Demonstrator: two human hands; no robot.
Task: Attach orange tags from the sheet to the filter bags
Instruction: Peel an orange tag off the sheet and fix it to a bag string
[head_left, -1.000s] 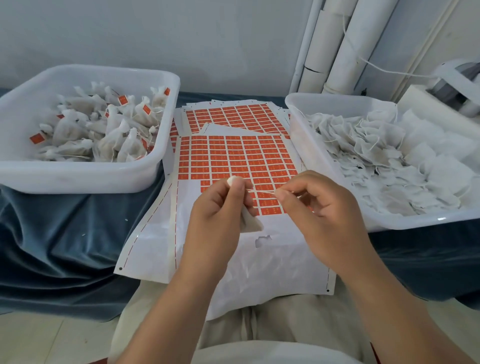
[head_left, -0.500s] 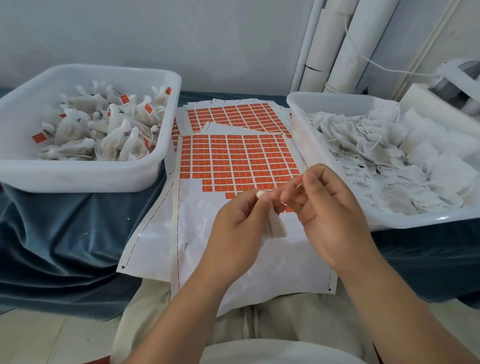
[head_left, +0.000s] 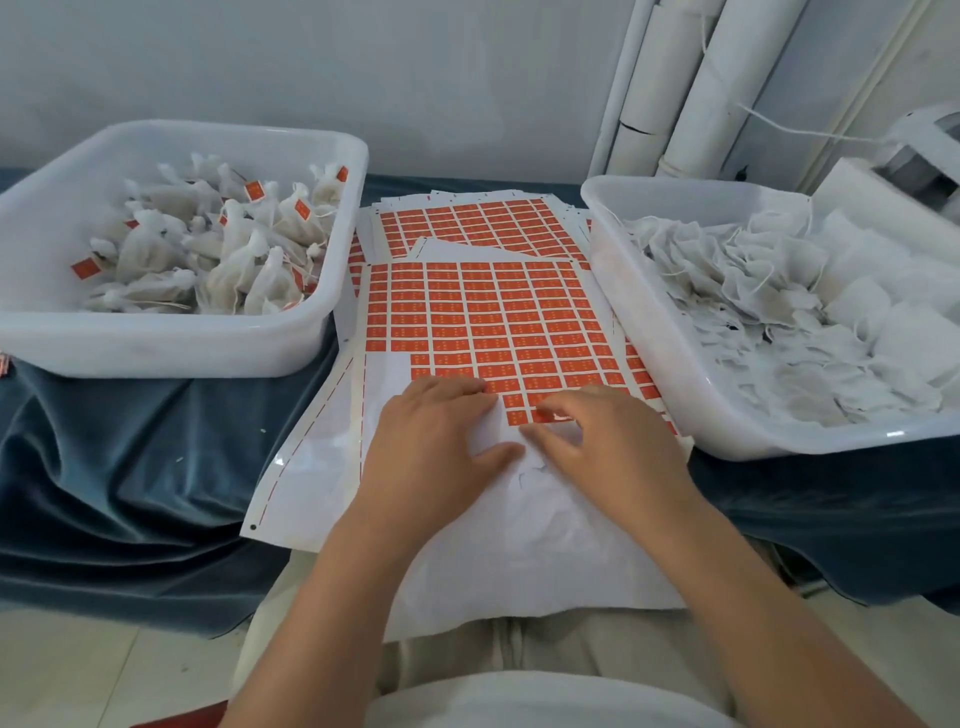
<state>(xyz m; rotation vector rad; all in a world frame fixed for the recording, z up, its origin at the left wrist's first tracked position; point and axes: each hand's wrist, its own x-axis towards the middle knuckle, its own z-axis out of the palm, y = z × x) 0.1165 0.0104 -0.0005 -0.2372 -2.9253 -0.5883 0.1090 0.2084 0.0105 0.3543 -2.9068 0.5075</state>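
A sheet of orange tags (head_left: 483, 317) lies between two tubs, its lower rows peeled to bare white backing. My left hand (head_left: 436, 436) rests on the backing and holds a white filter bag (head_left: 496, 428) flat under its fingers and thumb. Just to the right, my right hand (head_left: 613, 447) has its index fingertip and thumb closed on an orange tag (head_left: 543, 415) in the sheet's lowest row. The bag's string is hidden under my fingers.
A white tub (head_left: 171, 348) on the left holds filled bags with orange tags. On the right, a white tub (head_left: 691, 405) holds a pile of untagged filter bags. More tag sheets (head_left: 467, 218) lie behind. Blue cloth (head_left: 130, 467) covers the table.
Both hands have dropped from mid-air, where they pinched the bag and its string, down onto the sheet. My right fingertips now sit on a tag in the lowest row.
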